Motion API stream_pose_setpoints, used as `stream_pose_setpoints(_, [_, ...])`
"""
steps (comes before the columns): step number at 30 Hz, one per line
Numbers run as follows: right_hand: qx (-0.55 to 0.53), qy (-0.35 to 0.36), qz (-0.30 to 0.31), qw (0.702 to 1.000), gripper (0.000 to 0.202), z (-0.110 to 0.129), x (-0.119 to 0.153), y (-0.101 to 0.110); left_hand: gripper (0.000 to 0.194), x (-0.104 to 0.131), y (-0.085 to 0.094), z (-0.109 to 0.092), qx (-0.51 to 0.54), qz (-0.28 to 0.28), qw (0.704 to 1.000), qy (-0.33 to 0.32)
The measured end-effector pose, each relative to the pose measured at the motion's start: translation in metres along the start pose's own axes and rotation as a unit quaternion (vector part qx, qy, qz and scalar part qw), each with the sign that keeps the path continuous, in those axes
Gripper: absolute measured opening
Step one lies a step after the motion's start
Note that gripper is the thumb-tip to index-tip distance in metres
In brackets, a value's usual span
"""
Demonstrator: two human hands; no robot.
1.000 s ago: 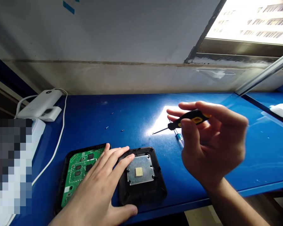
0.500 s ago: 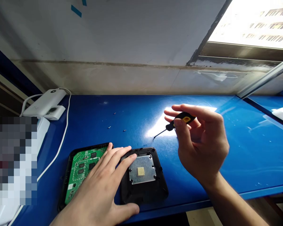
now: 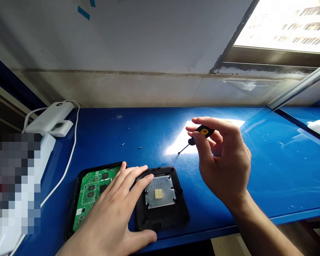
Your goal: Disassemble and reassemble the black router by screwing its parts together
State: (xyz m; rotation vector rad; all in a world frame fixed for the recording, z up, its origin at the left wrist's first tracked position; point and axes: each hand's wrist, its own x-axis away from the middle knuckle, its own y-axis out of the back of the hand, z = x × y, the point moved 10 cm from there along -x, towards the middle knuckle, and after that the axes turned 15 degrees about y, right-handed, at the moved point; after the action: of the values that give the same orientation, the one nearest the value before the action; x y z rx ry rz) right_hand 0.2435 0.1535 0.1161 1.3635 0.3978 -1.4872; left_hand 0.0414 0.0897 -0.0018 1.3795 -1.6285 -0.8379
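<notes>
The right hand (image 3: 225, 163) pinches a black-and-yellow screwdriver (image 3: 204, 132) between thumb and fingers, above the blue table (image 3: 101, 135); its tip seems too small to read surely. The left hand (image 3: 114, 206), thumb apart from fingers, extends across the green circuit board (image 3: 92, 185) and black cover (image 3: 162, 219).

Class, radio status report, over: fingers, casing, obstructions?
Right fingers gripping screwdriver. Left fingers over left edge of black casing holding metal plate, partly hiding circuit board. Three screws loose on table.

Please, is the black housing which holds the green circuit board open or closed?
Open: the green circuit board lies uncovered inside the black housing, its chips visible; the left hand hides only part.
</notes>
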Motion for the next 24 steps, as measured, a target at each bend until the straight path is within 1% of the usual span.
stream_pose_setpoints(2, [0.003, 0.005, 0.004, 1.0, 0.029, 0.001, -0.001, 0.0, 0.091, 0.0, -0.001, -0.001, 0.005, 0.005, 1.0, -0.011])
stream_pose_setpoints(5, [0.001, -0.008, 0.009, 1.0, 0.03, -0.003, 0.001, -0.002, 0.094, 0.0, -0.005, 0.0, 0.008, 0.024, 0.999, -0.035])
stream_pose_setpoints(7, [-0.013, -0.013, 0.004, 1.0, 0.031, -0.004, 0.002, -0.002, 0.094, -0.002, -0.007, 0.002, 0.003, 0.038, 0.999, -0.035])
stream_pose_setpoints(11, [-0.041, 0.006, -0.048, 0.998, 0.035, 0.002, 0.002, 0.006, 0.093, -0.004, -0.011, 0.004, -0.011, 0.062, 0.998, -0.022])
stream_pose_setpoints(17, [-0.078, 0.018, -0.109, 0.991, 0.042, 0.006, 0.002, 0.016, 0.093, -0.003, -0.011, 0.004, -0.017, 0.074, 0.997, -0.018])
stream_pose_setpoints(24, [-0.08, 0.032, -0.128, 0.988, 0.044, 0.009, 0.002, 0.019, 0.092, -0.004, -0.009, 0.003, -0.015, 0.084, 0.996, -0.01])
